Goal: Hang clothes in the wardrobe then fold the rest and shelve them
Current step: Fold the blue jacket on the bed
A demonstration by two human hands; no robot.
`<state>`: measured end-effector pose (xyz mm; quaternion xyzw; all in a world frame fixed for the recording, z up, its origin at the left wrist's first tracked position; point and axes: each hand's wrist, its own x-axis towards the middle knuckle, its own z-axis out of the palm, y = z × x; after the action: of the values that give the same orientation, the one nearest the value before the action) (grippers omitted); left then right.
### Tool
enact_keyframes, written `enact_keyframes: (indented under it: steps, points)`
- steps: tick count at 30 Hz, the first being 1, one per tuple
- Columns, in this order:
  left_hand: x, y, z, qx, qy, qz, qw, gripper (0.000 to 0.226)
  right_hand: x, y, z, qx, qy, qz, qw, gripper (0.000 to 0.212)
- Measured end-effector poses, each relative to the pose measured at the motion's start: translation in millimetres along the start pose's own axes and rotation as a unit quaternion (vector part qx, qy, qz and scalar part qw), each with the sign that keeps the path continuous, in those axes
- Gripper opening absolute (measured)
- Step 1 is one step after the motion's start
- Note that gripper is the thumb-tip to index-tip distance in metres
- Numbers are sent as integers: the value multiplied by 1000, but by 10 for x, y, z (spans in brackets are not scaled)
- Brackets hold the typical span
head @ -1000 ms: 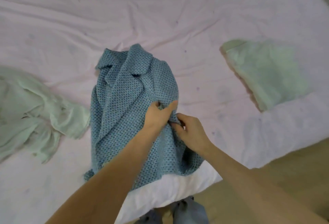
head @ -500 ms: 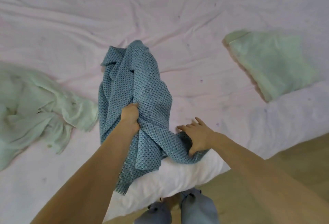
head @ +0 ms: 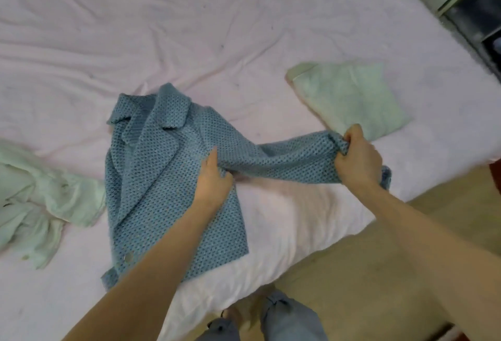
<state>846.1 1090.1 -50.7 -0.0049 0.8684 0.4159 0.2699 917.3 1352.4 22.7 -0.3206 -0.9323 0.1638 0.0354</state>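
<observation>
1. The blue knit jacket lies front-up on the pink bed sheet, collar toward the far side, its hem close to the near edge of the bed.
2. The left hand presses on the jacket's right side where the sleeve starts; its fingers look curled into the fabric there, though the exact hold is hard to make out.
3. The right hand grips the sleeve cuff in a closed fist, holding the sleeve stretched out to the right, just above the sheet.
4. A folded pale green cloth lies to the right on the far side of the sleeve, its near corner just beside the right hand.
5. A crumpled pale green garment sits at the left, its edge touching the jacket's left side.
6. The far half of the sheet is bare, wrinkled fabric.
7. The bed's near edge runs diagonally from lower left toward the right, with tan floor beyond it.
8. A dark opening of some furniture shows at the far right corner.
</observation>
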Motion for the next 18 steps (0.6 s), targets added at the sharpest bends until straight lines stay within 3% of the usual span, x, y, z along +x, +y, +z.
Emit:
enact_keyframes:
  steps: [3, 7, 10, 15, 18]
  points:
    - [76, 560, 393, 126, -46, 93, 987, 78, 269, 216, -438, -38, 57, -30, 997, 32]
    - [319, 1304, 647, 213, -18, 193, 958, 81, 622, 433, -601, -47, 47, -64, 996, 36]
    - [661, 1681, 777, 257, -76, 245, 932, 79, 935, 719, -618, 21, 10, -58, 998, 32]
    - [1127, 1936, 999, 419, -278, 177, 846, 82, 1204, 1107, -644, 62, -75, -83, 992, 20]
    - [1399, 1994, 1259, 499, -307, 133, 800, 45, 1530, 1431, -557, -1, -148, -96, 984, 13]
